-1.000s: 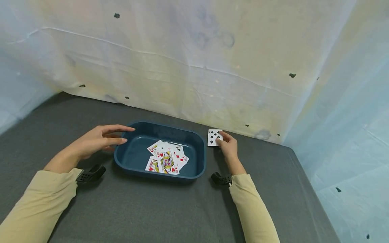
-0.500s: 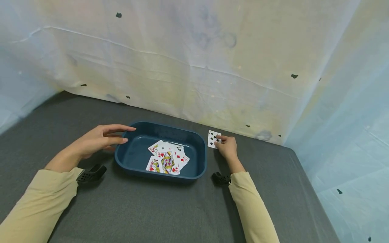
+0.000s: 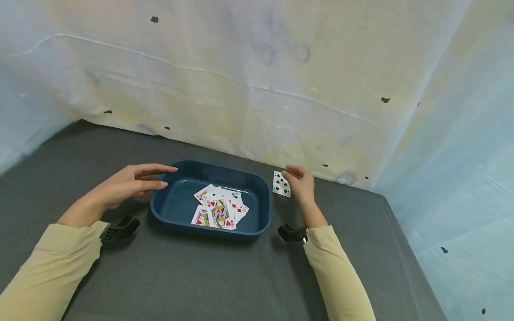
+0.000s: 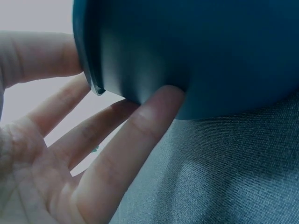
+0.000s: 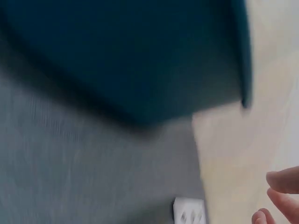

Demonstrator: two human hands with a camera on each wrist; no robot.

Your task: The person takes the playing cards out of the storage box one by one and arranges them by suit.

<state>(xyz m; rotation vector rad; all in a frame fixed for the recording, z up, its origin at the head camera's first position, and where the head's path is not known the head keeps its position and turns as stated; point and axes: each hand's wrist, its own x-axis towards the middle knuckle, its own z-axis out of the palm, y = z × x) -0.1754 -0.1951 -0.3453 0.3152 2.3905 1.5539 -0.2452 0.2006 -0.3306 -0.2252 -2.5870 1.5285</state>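
Observation:
A playing card with spade pips (image 3: 280, 184) lies face up at the back of the table, just right of a blue plastic tub (image 3: 172, 207). Beside that card is my right hand (image 3: 302, 186), its fingertips close to the card's right edge and nothing held. In the right wrist view its fingers (image 5: 282, 181) are apart from the card. My left hand (image 3: 132, 183) holds the tub's left end, with the rim between thumb and fingers; a fingertip (image 4: 170, 95) presses the outer wall in the left wrist view. Several face-up playing cards (image 3: 218, 209) lie overlapping inside the tub.
A dark grey cloth (image 3: 192, 281) covers the table. Behind it hangs a pale patterned sheet (image 3: 241, 89), which meets the table's back edge near the spade card. A bluish sheet (image 3: 462, 178) hangs at the right.
My right hand has let go of the spade card and lifted slightly off it to the right. The card has turned a little on the table. The left hand and tub have stayed put.

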